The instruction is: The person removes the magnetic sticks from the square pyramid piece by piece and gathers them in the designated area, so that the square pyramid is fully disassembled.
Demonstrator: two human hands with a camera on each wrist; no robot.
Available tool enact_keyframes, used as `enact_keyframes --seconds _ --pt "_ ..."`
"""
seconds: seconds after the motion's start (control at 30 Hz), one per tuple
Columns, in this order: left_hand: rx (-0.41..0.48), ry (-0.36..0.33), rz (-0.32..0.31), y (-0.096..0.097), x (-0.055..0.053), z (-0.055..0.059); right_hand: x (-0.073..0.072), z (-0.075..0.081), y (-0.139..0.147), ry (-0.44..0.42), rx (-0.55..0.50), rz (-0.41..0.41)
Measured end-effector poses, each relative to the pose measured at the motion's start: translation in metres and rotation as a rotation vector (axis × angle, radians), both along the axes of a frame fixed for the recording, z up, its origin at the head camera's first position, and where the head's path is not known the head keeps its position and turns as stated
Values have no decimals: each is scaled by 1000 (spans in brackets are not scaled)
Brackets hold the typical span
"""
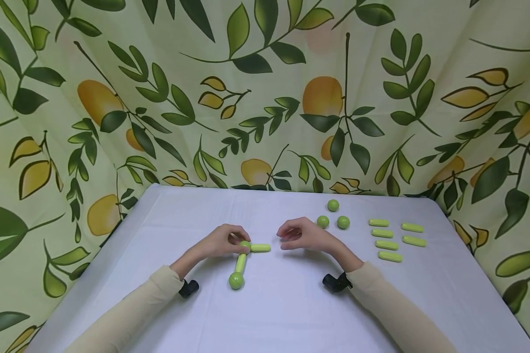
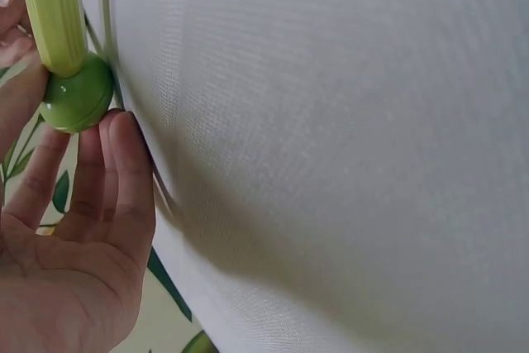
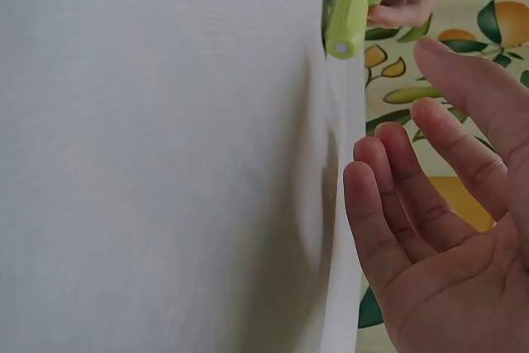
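Note:
My left hand [image 1: 224, 241] pinches a green ball [image 2: 78, 97] between thumb and fingers. From that ball one light-green stick [image 1: 260, 248] points right, toward my other hand. A second stick [image 1: 240, 263] runs from it toward me and ends in another green ball [image 1: 236, 280]. In the right wrist view the free end of the rightward stick [image 3: 345, 26] shows a small pale spot. My right hand [image 1: 306, 235] hovers just beyond this end, fingers loosely bent and apart, with nothing in them.
Three loose green balls [image 1: 333, 205] lie beyond my right hand. Several light-green sticks [image 1: 385, 244] lie in two columns farther right. A white cloth covers the table [image 1: 282, 314], and a leaf-and-fruit patterned curtain [image 1: 265, 122] hangs behind its far edge.

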State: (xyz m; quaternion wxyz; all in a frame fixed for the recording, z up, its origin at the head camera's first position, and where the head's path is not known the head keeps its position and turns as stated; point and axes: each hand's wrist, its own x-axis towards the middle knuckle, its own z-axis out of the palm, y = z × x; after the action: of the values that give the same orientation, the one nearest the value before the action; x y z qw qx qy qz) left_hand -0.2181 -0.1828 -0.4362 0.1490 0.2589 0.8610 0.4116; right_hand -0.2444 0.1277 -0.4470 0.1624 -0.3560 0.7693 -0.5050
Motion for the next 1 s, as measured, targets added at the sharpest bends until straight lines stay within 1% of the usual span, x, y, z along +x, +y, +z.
enact_keyframes --seconds 0.23,0.53,0.7,0.9,1.0 --pt "-10 -15 1 2 -1 3 -6 -6 -17 19 30 -7" --pt "0 -47 0 0 -5 3 -13 -8 -33 18 27 -3" --pt "10 -51 -4 1 -5 4 -11 -8 -42 7 11 16" --pt "12 -44 -10 1 -4 4 -8 -8 -54 8 -8 68" --pt "15 -43 -15 1 -4 5 -6 -8 -59 8 -8 78"
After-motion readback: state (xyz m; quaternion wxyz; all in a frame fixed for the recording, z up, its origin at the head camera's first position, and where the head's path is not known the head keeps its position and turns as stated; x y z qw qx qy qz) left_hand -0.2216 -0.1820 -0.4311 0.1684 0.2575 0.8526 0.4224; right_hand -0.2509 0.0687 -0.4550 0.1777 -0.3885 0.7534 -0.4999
